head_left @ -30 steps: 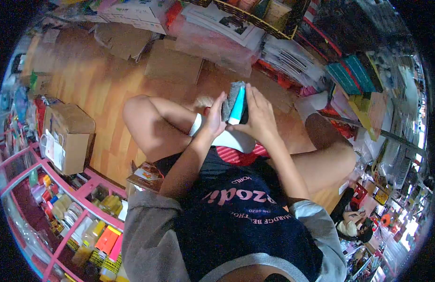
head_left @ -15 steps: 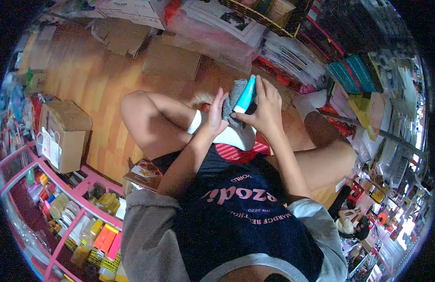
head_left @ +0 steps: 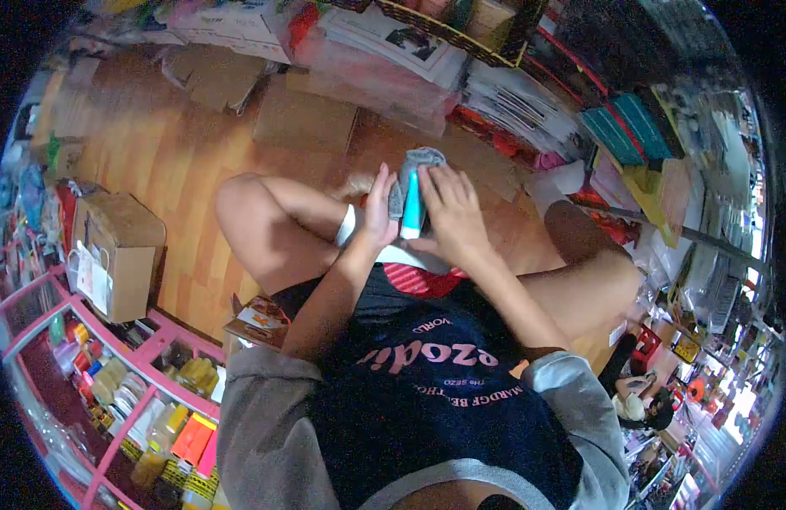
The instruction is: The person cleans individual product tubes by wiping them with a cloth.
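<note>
Between my hands, in front of my crossed legs, a turquoise tube with a white end (head_left: 411,204) stands lengthwise against a grey fuzzy cloth (head_left: 424,156). My left hand (head_left: 377,211) is on the left edge of the cloth, its fingers fairly straight and pressed to it. On the other side, my right hand (head_left: 454,217) spans the tube, fingertips at its upper end and thumb near the white end. Part of the cloth is hidden behind my right fingers. Below them are a white sock (head_left: 395,253) and a red ribbed item (head_left: 418,279).
A cardboard box (head_left: 121,246) with a white paper bag stands on the wooden floor at left. Pink-framed shelves (head_left: 159,340) hold bottles and jars at lower left. Flattened cardboard (head_left: 303,119) and stacked papers (head_left: 516,106) lie ahead. Another person (head_left: 639,395) is at lower right.
The tube has moved left and down, from leaning right beside the cloth to nearly upright against it. My right hand has shifted left with it, and the cloth now shows more spread out.
</note>
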Available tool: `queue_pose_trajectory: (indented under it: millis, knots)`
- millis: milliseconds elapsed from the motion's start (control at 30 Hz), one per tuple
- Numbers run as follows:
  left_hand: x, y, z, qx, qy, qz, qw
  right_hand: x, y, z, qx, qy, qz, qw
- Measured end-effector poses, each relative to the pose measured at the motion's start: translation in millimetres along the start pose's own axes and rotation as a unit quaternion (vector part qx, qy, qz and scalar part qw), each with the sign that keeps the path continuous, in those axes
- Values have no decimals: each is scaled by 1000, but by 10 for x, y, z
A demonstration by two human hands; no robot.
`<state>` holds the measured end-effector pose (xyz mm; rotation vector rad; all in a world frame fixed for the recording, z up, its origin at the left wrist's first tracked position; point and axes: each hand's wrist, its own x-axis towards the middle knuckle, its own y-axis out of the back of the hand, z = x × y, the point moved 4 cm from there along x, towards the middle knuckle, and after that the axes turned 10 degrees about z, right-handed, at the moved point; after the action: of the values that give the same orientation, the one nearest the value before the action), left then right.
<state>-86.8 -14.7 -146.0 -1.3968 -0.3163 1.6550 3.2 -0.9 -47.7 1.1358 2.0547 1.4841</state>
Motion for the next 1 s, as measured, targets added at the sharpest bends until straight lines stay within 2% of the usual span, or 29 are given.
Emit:
queue_pose_trajectory:
  millis: [100,133,200,233,267,300,333,400,433,467,533,567,600,667,700,733,800,833,867,933,1000]
  knots:
    - [-22,-68,19,16,7,-113,993,116,142,350,6,-150,60,987]
    - [-39,-74,3,18,6,-112,994,153,207,445,46,-168,89,981]
    - [-45,-45,-46,25,20,-33,999,145,224,571,233,-232,145,933]
    - [-34,-52,-38,28,20,-35,999,142,290,541,233,-233,148,933]
    - [-23,-67,-26,8,11,-52,999,88,325,523,444,-305,132,832]
    - [-8,-77,-17,-13,1,-69,998,62,336,449,628,-359,107,682]
    - [6,-81,-11,-35,-8,-85,996,31,323,447,629,-359,109,681]
    - [38,-57,-1,-65,-1,-121,990,15,285,335,797,-272,67,535]
    - [37,-64,9,-97,4,-157,983,6,320,251,807,-256,62,528]
    - [46,-51,-6,-95,4,-156,983,-5,289,230,808,-257,63,527]
    - [41,-34,-16,-51,-16,-75,996,-27,244,201,778,-218,58,587]
    - [24,-51,-14,-49,-14,-74,996,-27,248,195,751,-211,52,624]
    - [9,-67,-33,-43,9,-68,997,-29,237,189,751,-212,54,624]
    - [16,-71,-71,-35,33,-64,997,-26,219,217,651,-206,92,725]
    - [12,-80,-79,-44,46,-57,996,-13,197,292,546,-188,107,809]
    - [6,-86,-85,-53,57,-50,996,-30,149,308,546,-188,108,809]
    - [-34,-95,-107,-72,78,-55,993,-33,90,283,348,-131,98,923]
    - [-45,-82,-109,-58,70,-45,995,-38,42,282,300,-99,111,942]
    - [-48,-64,-98,-45,62,-34,997,-46,1,272,301,-98,111,942]
    - [-74,-102,-37,-45,46,-36,997,-77,-68,258,183,-109,78,974]
    - [-99,-128,19,-45,20,-42,998,-92,-89,253,186,-101,68,975]
